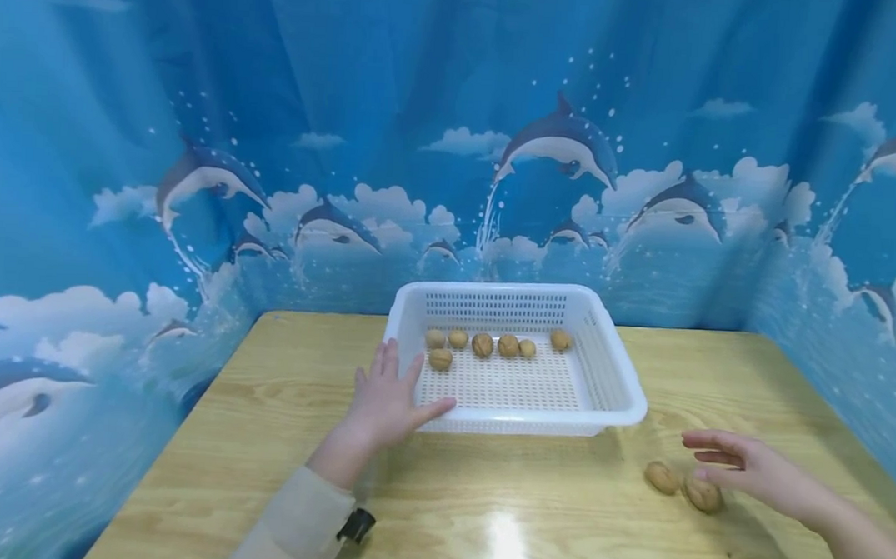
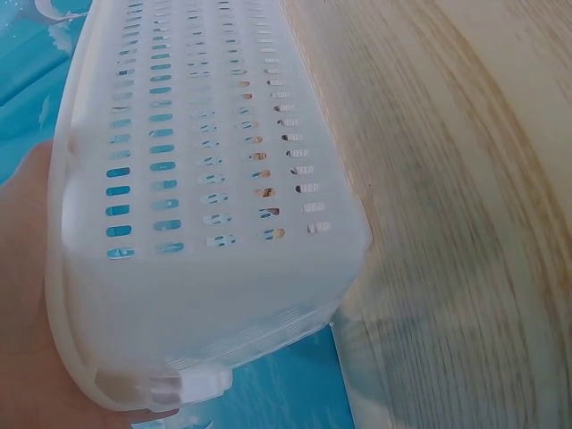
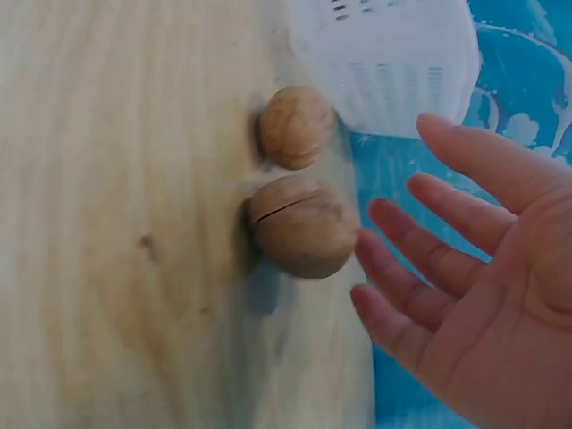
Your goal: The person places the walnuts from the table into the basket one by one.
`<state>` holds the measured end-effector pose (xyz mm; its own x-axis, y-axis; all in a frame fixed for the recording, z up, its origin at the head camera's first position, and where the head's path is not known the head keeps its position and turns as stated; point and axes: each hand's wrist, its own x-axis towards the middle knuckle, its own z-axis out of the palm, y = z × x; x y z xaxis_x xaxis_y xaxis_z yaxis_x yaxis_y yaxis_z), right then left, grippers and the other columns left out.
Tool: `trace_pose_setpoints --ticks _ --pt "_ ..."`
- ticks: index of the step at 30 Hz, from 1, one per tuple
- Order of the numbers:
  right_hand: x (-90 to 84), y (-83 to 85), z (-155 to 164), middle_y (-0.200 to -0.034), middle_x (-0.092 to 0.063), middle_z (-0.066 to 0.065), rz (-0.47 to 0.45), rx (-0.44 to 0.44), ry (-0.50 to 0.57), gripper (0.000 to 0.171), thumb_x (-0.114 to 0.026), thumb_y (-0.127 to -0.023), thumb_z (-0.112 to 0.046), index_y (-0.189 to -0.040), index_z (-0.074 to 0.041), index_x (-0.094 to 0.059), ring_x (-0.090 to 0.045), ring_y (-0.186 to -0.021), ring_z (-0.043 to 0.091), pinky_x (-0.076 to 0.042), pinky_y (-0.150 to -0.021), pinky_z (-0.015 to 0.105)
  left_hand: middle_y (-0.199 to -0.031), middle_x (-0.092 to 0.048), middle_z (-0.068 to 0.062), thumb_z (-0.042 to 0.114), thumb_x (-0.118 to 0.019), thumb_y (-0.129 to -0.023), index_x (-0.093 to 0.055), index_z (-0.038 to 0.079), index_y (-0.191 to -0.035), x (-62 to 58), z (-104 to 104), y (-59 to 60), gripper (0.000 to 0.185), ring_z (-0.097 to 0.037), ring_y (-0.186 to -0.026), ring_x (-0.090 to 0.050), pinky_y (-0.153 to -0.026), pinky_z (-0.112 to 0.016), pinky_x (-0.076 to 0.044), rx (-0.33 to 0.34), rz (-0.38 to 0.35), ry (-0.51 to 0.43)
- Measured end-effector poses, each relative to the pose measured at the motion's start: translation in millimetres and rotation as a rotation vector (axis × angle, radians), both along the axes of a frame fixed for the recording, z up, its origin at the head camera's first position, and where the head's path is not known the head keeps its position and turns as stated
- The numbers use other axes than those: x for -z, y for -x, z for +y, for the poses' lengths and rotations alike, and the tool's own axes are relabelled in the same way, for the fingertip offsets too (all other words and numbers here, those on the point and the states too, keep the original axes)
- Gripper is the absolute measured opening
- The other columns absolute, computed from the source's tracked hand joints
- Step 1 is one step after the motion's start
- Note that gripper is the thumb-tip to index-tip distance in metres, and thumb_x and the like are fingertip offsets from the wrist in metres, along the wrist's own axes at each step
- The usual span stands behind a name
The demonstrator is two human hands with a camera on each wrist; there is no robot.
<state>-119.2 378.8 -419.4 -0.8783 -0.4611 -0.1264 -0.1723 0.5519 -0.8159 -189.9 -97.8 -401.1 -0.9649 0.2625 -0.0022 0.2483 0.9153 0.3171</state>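
My left hand [image 1: 386, 398] rests with spread fingers on the near left corner of a white plastic basket [image 1: 517, 416]. In the left wrist view that hand [image 2: 22, 295] lies along the rim above the slotted side wall. Several walnuts [image 1: 483, 344] sit inside the basket, mostly toward its back left. My right hand [image 1: 758, 472] hovers at the right with its fingers apart and nothing held. Close by it on the table are two walnuts side by side, a larger cracked walnut [image 3: 304, 228] and a smaller walnut [image 3: 295, 127].
The basket stands on a light wood-grain table [image 1: 438, 512], near its back edge. Behind and on both sides hangs a blue curtain [image 1: 397, 77] printed with dolphins and clouds. A small black clip [image 1: 356, 526] shows at the left sleeve.
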Motion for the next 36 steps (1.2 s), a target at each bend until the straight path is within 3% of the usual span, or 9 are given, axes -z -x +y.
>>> trace_pose_setpoints --ticks 3,5,13,19,24,29,33,36 --pt "7.4 -4.4 2.8 -0.13 -0.044 0.034 -0.076 0.007 -0.013 0.049 -0.051 -0.096 -0.009 -0.132 0.019 -0.034 -0.049 -0.1 -0.013 -0.05 -0.076 0.02 -0.153 0.001 -0.023 0.079 -0.039 -0.077 -0.026 0.014 -0.148 -0.3 -0.1 0.2 0.097 -0.04 -0.139 0.004 -0.103 -0.066 -0.008 -0.002 0.002 0.004" --pt "11.3 -6.4 4.2 -0.128 -0.037 0.043 -0.128 0.017 -0.018 0.051 -0.052 -0.096 -0.011 -0.132 0.02 -0.032 -0.048 -0.097 -0.014 -0.05 -0.075 0.02 -0.153 0.001 -0.023 0.079 -0.039 -0.077 -0.026 0.014 -0.148 -0.3 0.1 0.5 0.097 -0.04 -0.139 0.004 -0.104 -0.066 -0.008 -0.004 -0.001 0.005" --pt "21.1 -5.8 7.9 -0.119 -0.049 0.036 -0.046 0.016 -0.184 0.055 -0.062 -0.09 -0.019 -0.126 0.018 -0.042 -0.049 -0.091 -0.011 -0.048 -0.072 0.02 -0.153 0.0 -0.023 0.081 -0.037 -0.076 -0.026 0.014 -0.148 -0.1 -0.3 0.0 0.099 -0.04 -0.139 0.003 -0.103 -0.066 -0.008 -0.003 0.007 0.009" --pt "21.0 -5.5 4.7 -0.113 -0.056 0.027 -0.001 0.04 -0.277 0.052 -0.066 -0.087 -0.023 -0.121 0.013 -0.051 -0.056 -0.087 0.001 -0.049 -0.069 0.023 -0.153 0.001 -0.022 0.08 -0.038 -0.076 -0.026 0.014 -0.148 -0.8 -0.4 -0.3 0.099 -0.039 -0.139 0.004 -0.104 -0.066 -0.007 -0.004 -0.004 0.005" --pt "10.8 -5.0 1.6 -0.111 -0.058 0.025 0.061 0.086 -0.296 0.052 -0.068 -0.086 -0.024 -0.12 0.012 -0.052 -0.06 -0.089 0.019 -0.05 -0.066 0.024 -0.153 0.001 -0.022 0.08 -0.037 -0.076 -0.027 0.014 -0.148 -2.0 -0.3 -0.7 0.099 -0.039 -0.139 0.005 -0.104 -0.065 -0.008 -0.006 -0.004 0.013" --pt "-6.5 1.6 -2.8 -0.118 -0.053 0.031 0.121 0.152 -0.276 0.053 -0.066 -0.087 -0.022 -0.124 0.011 -0.049 -0.06 -0.093 0.026 -0.052 -0.067 0.025 -0.153 0.001 -0.022 0.08 -0.038 -0.077 -0.027 0.013 -0.148 -2.2 -0.7 -1.0 0.098 -0.039 -0.139 0.005 -0.104 -0.065 -0.008 -0.01 0.002 0.013" --pt "-19.6 6.6 -9.5 -0.124 -0.048 0.032 0.141 0.179 -0.246 0.053 -0.064 -0.089 -0.023 -0.128 0.008 -0.047 -0.06 -0.097 0.02 -0.052 -0.068 0.025 -0.153 0.0 -0.023 0.08 -0.038 -0.076 -0.028 0.013 -0.147 -1.5 -1.1 -1.0 0.098 -0.04 -0.139 0.003 -0.103 -0.066 -0.009 -0.008 0.005 0.008" --pt "-28.1 10.8 -15.9 -0.126 -0.048 0.032 0.167 0.188 -0.21 0.052 -0.064 -0.089 -0.021 -0.129 0.007 -0.047 -0.056 -0.095 0.002 -0.052 -0.069 0.025 -0.153 0.001 -0.022 0.082 -0.036 -0.076 -0.028 0.013 -0.147 -0.5 -1.0 -0.7 0.1 -0.04 -0.139 0.004 -0.104 -0.066 -0.008 -0.004 0.002 0.001"
